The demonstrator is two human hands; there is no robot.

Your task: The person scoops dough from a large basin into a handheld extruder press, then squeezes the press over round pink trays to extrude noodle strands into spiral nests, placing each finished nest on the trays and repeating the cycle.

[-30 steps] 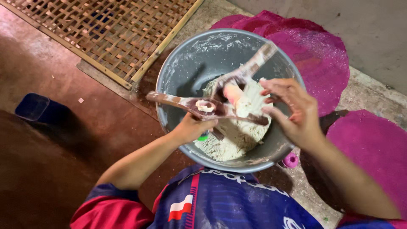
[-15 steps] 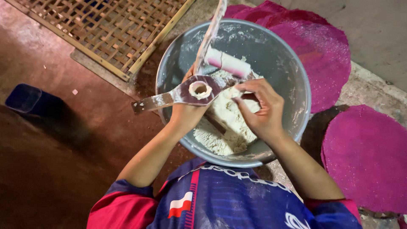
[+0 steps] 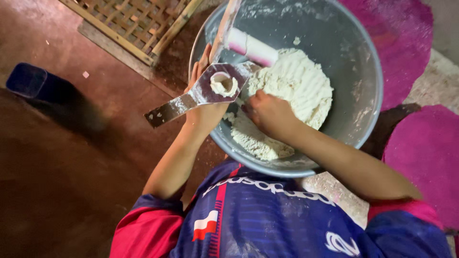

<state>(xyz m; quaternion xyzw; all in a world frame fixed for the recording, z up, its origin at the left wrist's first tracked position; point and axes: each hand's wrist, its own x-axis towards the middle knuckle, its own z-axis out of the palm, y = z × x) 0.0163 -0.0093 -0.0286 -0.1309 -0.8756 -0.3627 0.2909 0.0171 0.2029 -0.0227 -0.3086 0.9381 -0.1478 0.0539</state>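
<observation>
My left hand (image 3: 203, 102) grips a floury wooden hand press (image 3: 205, 91) by its handle, held over the near-left rim of a large grey metal bowl (image 3: 356, 110). The press's round hole holds a plug of white dough (image 3: 224, 83), and its upper arm with a pink and white plunger (image 3: 251, 48) is swung up. My right hand (image 3: 270, 114) is down in the bowl with its fingers dug into the pale crumbly dough (image 3: 291, 91), right beside the press.
A woven bamboo tray (image 3: 138, 21) lies on the red-brown floor at the top left. A small dark blue container (image 3: 28, 81) stands at the far left. Bright pink round patches (image 3: 425, 148) lie right of the bowl. A blue and red shirt fills the bottom.
The press's upper arm has swung up and open while the press stays in my left hand. My right hand has dropped from the press into the dough. The view has moved closer.
</observation>
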